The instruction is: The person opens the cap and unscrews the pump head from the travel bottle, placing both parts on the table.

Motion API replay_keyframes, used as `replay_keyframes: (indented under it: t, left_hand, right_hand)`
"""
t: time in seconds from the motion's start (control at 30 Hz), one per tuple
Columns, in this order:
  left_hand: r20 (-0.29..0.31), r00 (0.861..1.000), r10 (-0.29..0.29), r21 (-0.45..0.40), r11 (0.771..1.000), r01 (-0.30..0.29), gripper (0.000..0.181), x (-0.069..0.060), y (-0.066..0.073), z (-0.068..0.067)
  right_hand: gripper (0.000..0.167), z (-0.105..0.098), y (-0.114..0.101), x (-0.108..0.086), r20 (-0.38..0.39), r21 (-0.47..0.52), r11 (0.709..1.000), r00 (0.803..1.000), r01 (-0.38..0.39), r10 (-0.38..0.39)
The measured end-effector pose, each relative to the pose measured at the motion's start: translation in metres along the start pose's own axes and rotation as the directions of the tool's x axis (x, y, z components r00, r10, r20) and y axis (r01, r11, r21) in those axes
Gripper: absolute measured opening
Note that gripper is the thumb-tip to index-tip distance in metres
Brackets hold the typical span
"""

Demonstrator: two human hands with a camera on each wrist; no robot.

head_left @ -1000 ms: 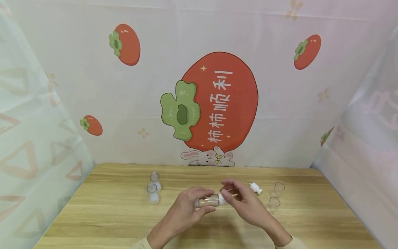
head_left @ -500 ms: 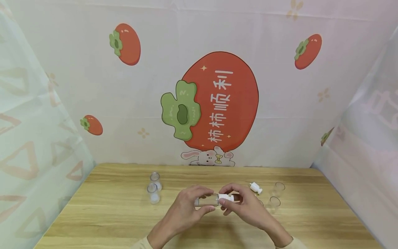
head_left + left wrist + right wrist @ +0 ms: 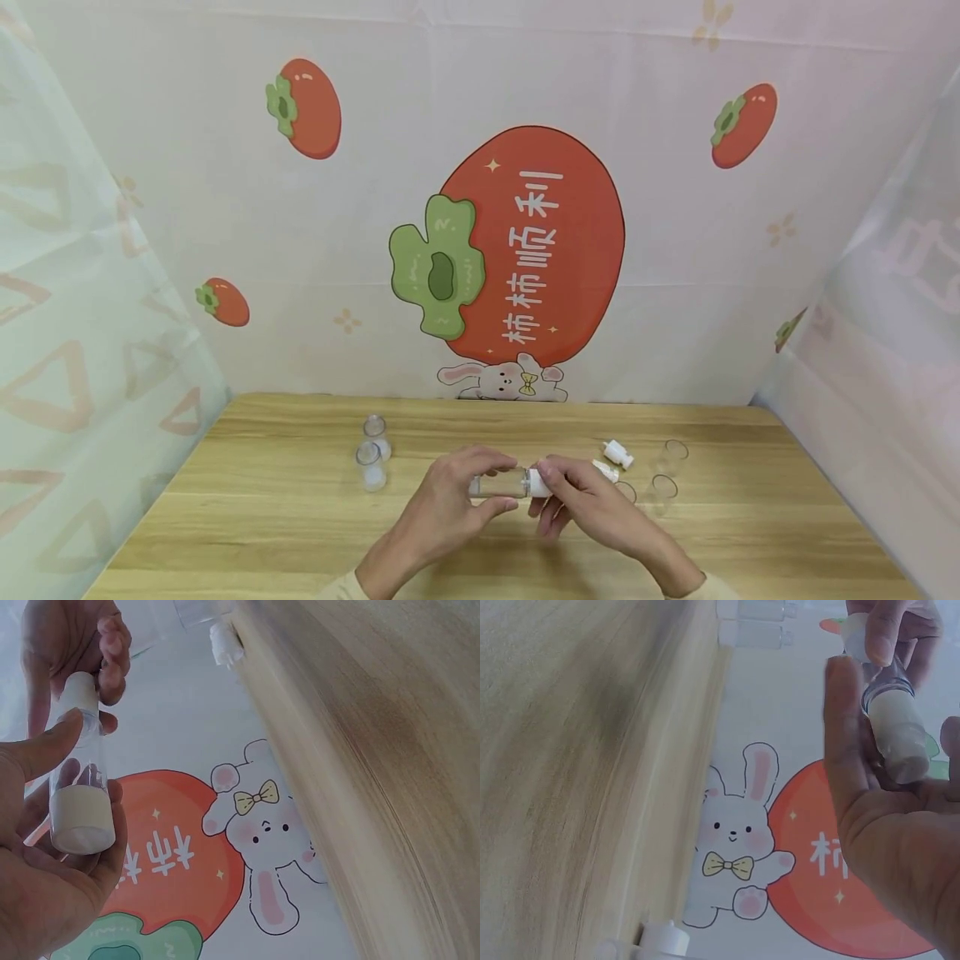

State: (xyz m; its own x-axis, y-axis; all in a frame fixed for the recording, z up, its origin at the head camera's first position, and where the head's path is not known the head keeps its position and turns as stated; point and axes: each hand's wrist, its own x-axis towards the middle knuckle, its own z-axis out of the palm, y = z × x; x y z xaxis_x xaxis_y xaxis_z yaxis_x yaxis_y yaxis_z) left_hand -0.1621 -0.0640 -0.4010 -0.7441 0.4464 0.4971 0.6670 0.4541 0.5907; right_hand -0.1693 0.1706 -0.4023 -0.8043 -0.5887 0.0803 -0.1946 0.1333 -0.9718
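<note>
In the head view my left hand (image 3: 457, 500) grips a clear bottle (image 3: 502, 482) lying level, its thumb below and fingers above. A white top (image 3: 537, 483) sits at the bottle's right end, where my right hand (image 3: 588, 500) pinches it with thumb and fingers. From the left wrist, the bottle's white base band (image 3: 82, 816) shows towards my left palm. Seen from the right wrist, the white top (image 3: 896, 716) points at my right palm, between the fingers and thumb. Part of the top is hidden behind my right fingers.
Two clear bottles with white bottoms (image 3: 372, 477) (image 3: 377, 442) stand at the left. Beyond my right hand lie two white pump heads (image 3: 618, 454) (image 3: 606, 471). Several clear caps (image 3: 663, 493) stand beside them, one partly behind the hand. A printed cloth (image 3: 337, 200) backs the wooden table (image 3: 247, 517).
My right hand has shifted its fingers around the white top, turning from a looser spread above it to a pinch from the near side. The left hand keeps its hold on the bottle.
</note>
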Motion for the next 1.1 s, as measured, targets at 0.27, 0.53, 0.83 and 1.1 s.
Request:
replay_keyframes:
  t: [0.27,0.53,0.83,1.1]
  left_hand:
    - [0.017,1.000,-0.020,-0.016,1.000,0.020,0.033,-0.001,0.000,0.000]
    - [0.059,0.996,-0.069,-0.102,0.992,0.075,0.033,-0.001,-0.002,-0.002]
    - [0.114,0.988,-0.100,-0.120,0.986,0.114,0.032,-0.003,-0.003,-0.004]
    - [0.122,0.980,-0.154,-0.089,0.982,0.165,0.035,-0.008,-0.007,-0.009]
  right_hand:
    - [0.025,0.001,-0.002,-0.002,-0.079,-0.095,0.994,0.995,0.056,-0.063]
    - [0.025,0.000,0.001,-0.005,-0.079,-0.038,0.984,0.981,0.173,-0.176]
    - [0.014,0.000,0.002,-0.002,-0.144,-0.094,0.967,0.958,0.237,-0.248]
    - [0.029,-0.001,0.001,-0.004,-0.183,-0.094,0.978,0.962,0.188,-0.202]
